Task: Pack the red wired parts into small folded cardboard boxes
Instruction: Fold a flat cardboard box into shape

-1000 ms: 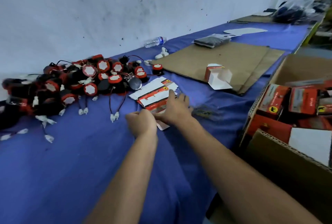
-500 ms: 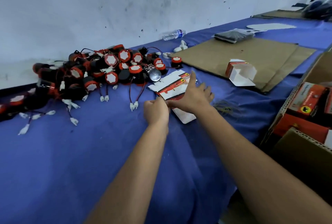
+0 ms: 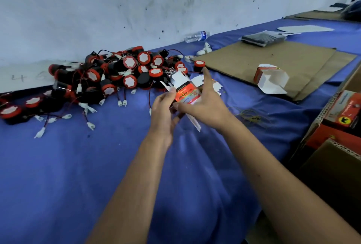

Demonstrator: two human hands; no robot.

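Note:
A heap of red and black round parts with red wires and white plugs (image 3: 109,79) lies on the blue cloth at the back left. Both hands hold one flat red and white box blank (image 3: 185,93) above the cloth, its white flaps sticking out top and bottom. My left hand (image 3: 164,110) grips its left edge with curled fingers. My right hand (image 3: 205,103) holds its right side, the forefinger stretched out straight. More flat blanks (image 3: 213,85) lie just behind the hands, partly hidden.
An opened small box (image 3: 271,79) lies on a brown cardboard sheet (image 3: 273,58) at the right. A large carton (image 3: 340,124) with packed red boxes stands at the right edge. A water bottle (image 3: 197,36) and a dark packet (image 3: 261,38) lie near the wall.
One blank has been lifted off the stack and now hangs between both hands above the cloth. The view has swung further left, pushing the carton toward the edge.

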